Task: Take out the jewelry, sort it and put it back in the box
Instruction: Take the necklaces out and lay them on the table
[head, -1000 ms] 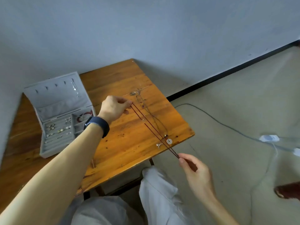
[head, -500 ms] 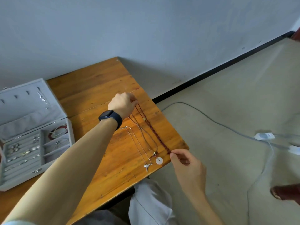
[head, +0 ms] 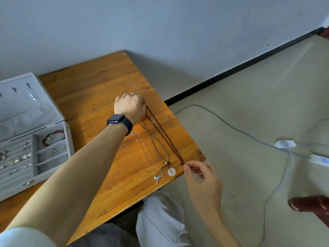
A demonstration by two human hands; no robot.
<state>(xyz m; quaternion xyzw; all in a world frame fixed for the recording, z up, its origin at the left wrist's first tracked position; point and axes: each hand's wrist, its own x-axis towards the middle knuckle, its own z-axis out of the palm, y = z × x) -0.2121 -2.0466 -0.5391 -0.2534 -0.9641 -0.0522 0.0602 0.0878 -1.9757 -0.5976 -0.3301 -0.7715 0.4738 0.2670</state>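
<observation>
Now the red cord necklace (head: pixel 165 136) lies stretched straight on the wooden table (head: pixel 99 86) near its right edge. The left hand (head: pixel 130 107) is curled round the far end and the right hand (head: pixel 201 179) pinches the near end at the corner. It's light, limp cord that would likely snag the neighbouring silver chain (head: pixel 147 154), so it's best held taut by both ends.

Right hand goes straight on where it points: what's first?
The right hand likely meets the table edge first, then runs along the red cord it pinches toward the left hand; depth unclear.
</observation>
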